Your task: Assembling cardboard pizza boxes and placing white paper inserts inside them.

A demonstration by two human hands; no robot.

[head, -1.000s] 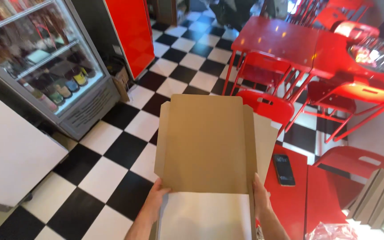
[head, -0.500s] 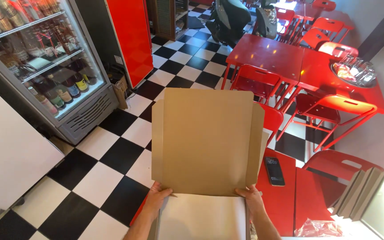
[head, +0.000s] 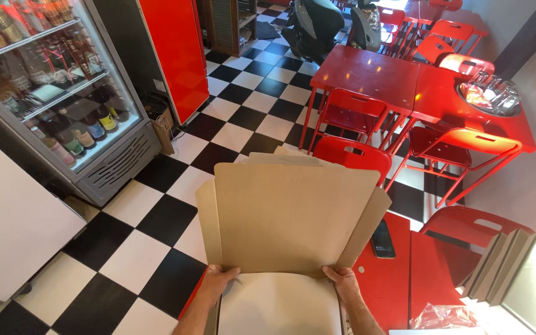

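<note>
Gripping one cardboard box (head: 293,217): left hand (head: 218,280), right hand (head: 341,282).

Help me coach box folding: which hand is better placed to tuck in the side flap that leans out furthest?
Probably the right hand: it grips the cardboard box at the corner directly below the splayed right flap. The left hand sits at the opposite corner.

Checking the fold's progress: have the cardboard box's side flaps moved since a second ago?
Yes. The side flaps of the cardboard box now angle out from the upright panel, where earlier they lay flat with it, against the checkered floor.
</note>
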